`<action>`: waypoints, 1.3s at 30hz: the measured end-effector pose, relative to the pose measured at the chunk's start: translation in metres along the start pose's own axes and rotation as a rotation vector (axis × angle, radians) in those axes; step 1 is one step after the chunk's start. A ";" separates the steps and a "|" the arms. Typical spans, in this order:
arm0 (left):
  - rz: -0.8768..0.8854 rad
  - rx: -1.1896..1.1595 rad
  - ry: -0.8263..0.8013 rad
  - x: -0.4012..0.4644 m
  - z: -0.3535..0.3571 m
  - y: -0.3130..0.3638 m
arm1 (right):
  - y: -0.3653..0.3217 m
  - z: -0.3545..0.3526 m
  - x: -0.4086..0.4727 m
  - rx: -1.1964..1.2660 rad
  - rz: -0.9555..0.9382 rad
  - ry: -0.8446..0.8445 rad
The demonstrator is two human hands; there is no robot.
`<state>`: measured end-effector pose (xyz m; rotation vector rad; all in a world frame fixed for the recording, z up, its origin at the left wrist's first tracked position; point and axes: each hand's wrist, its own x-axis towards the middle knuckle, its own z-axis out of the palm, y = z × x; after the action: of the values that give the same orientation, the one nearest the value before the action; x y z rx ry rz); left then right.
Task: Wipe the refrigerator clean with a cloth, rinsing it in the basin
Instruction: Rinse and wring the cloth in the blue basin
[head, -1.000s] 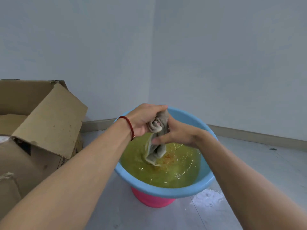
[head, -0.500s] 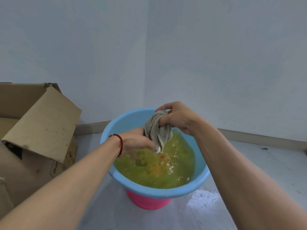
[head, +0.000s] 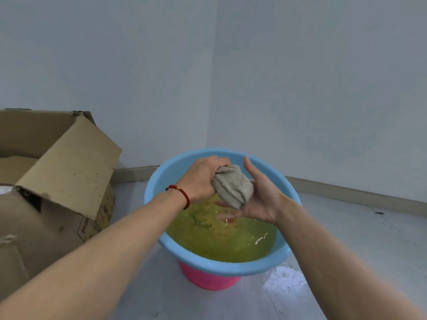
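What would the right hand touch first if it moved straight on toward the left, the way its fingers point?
Most likely the left hand, which grips the grey cloth resting against the open right hand. Depth is unclear.

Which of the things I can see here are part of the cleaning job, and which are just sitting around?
Part of the job:
- grey cloth, bunched, gripped by the left hand, resting against the open right hand
- blue basin of murky yellow-green water

Just there:
- open cardboard box
- pink tub under the basin
- red wrist cord
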<state>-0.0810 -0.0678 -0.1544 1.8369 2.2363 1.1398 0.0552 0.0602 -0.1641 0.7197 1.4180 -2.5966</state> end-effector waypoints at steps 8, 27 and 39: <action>0.082 0.535 -0.218 -0.020 0.001 -0.030 | 0.017 0.022 0.009 -0.998 -0.063 0.013; -0.722 -0.349 -0.545 -0.027 -0.007 -0.025 | 0.000 0.026 0.002 -1.303 -0.274 0.180; -0.520 -0.522 -0.444 -0.022 -0.019 -0.018 | -0.012 0.027 -0.009 -1.236 -0.268 0.121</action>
<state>-0.0977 -0.0964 -0.1593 1.0840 1.7777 0.9660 0.0497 0.0436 -0.1379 0.4660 2.7485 -1.2544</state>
